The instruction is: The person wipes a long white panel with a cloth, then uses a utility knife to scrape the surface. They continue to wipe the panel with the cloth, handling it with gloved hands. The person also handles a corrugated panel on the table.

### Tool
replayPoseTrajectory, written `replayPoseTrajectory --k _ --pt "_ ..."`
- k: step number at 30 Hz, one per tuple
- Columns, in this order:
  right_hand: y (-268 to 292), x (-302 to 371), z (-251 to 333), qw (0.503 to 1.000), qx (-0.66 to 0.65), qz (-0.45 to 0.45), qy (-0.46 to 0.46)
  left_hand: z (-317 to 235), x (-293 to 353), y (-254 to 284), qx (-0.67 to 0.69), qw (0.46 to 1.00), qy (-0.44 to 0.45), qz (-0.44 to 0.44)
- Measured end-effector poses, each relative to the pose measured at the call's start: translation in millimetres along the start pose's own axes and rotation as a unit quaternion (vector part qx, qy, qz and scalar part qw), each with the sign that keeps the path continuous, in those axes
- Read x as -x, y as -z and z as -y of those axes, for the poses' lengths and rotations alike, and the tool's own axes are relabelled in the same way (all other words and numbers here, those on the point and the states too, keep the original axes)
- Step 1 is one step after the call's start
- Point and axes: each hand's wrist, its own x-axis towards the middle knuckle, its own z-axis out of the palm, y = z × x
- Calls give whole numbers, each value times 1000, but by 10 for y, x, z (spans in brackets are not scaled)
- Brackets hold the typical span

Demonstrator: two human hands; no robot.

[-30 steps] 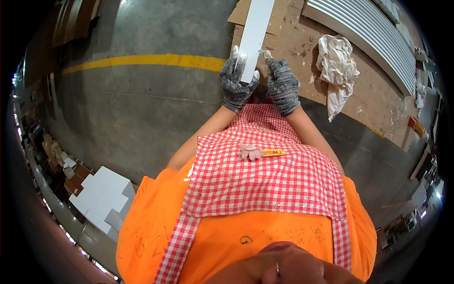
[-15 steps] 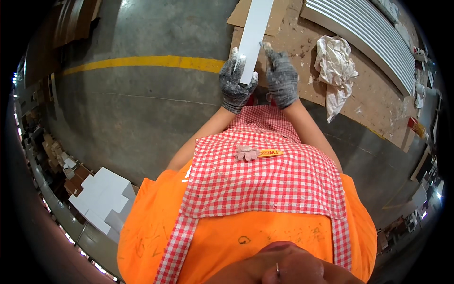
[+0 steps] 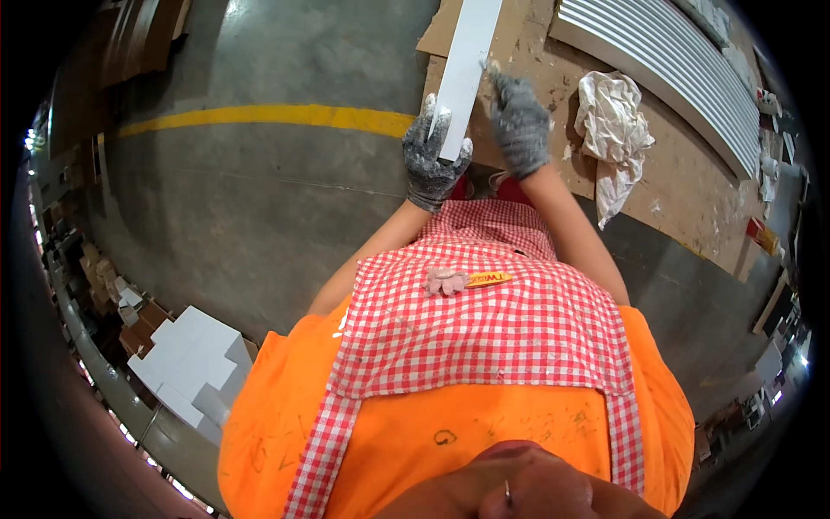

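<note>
A long, flat white board [image 3: 468, 73] runs away from me to the top edge of the view. My left hand [image 3: 435, 169], in a grey knit glove smeared with white, is closed round its near end, thumb on the right edge and fingers along the left. Just right of the board is my right hand [image 3: 520, 130], gloved the same way. Its fingers are curled together, and their tips point at the board's right edge. Whatever small thing they pinch is too hard to make out.
Beneath the board lies a brown, white-spotted work surface [image 3: 553, 95]. A crumpled white cloth [image 3: 612, 125] rests on it to the right, near a stack of white strips [image 3: 661, 73]. A yellow line [image 3: 268, 114] crosses the grey floor at left. White panels [image 3: 194, 363] stand at lower left.
My right hand has slid a little farther away along the board's right edge. The left hand keeps its grip on the near end, almost in the same place.
</note>
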Motion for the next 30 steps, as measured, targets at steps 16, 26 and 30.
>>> replayPoseTrajectory --k 16,26,30 --pt "-79 -55 -60 999 -22 15 -38 -23 -3 7 6 1000 -1 1" --pt "6 -9 14 999 5 30 -41 16 -1 -13 0 1000 -9 2" --pt "-49 -57 -54 999 -10 14 -32 -17 0 18 16 1000 -2 -7"
